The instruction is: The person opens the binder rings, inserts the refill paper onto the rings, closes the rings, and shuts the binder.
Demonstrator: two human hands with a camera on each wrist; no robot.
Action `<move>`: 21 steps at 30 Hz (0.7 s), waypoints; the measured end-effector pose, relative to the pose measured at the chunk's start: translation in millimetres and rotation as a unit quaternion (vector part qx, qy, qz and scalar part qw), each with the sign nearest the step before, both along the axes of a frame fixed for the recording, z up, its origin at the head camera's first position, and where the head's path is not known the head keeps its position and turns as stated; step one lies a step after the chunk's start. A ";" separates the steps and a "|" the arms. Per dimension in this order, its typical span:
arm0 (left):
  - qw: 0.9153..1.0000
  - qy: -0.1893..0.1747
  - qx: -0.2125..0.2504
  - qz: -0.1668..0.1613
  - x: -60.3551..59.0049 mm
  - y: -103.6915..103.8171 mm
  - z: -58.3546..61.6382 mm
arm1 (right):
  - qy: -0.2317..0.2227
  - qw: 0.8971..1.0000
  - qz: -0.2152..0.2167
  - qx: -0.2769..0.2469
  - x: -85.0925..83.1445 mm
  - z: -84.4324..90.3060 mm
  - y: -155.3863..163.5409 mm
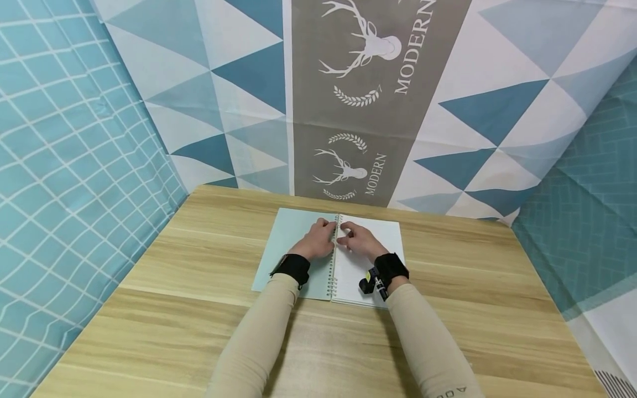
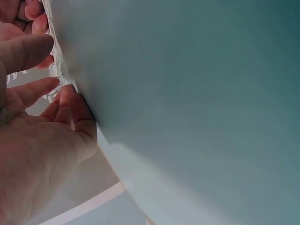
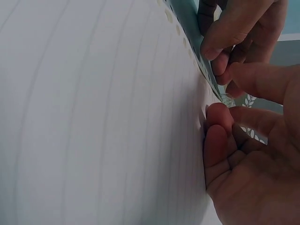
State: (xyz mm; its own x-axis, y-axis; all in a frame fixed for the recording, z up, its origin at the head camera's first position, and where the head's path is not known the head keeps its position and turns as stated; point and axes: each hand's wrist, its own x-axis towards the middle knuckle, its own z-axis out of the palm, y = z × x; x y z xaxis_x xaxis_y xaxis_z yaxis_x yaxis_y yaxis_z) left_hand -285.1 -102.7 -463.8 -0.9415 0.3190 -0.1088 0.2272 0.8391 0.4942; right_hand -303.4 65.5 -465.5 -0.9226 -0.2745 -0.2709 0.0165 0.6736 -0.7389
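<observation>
An open spiral notebook [image 1: 368, 284] lies on the table, pale blue-green cover [image 1: 281, 232] on the left and a white lined page [image 3: 93, 112] on the right. Its ring binding [image 1: 332, 276] runs down the middle. My left hand [image 1: 317, 240] rests on the cover's side near the top of the rings, fingers bent and touching the surface. Opposite it, my right hand [image 1: 363, 240] touches the page with bent fingertips, its thumb apart from the forefinger. In both wrist views the fingers of the two hands come close together at the binding. No held object shows in either hand.
The wooden table [image 1: 174, 309] extends around the notebook on all sides. Behind it hangs a patterned cloth [image 1: 343, 110] with deer heads and triangles. A blue checked cloth [image 1: 64, 166] borders the left edge. Black straps [image 1: 293, 268] are around both wrists.
</observation>
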 end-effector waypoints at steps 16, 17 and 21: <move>1.000 0.000 -0.006 0.013 -3.0 1.7 -1.9 | 0.008 1.000 0.009 0.016 -2.1 1.8 -3.6; 1.000 -0.001 -0.004 0.017 -3.3 2.6 -2.4 | 0.007 1.000 0.009 0.019 -2.9 2.2 -3.9; 1.000 -0.003 -0.009 0.026 -5.0 6.6 -2.0 | 0.010 0.999 0.017 0.040 -7.3 5.5 -5.9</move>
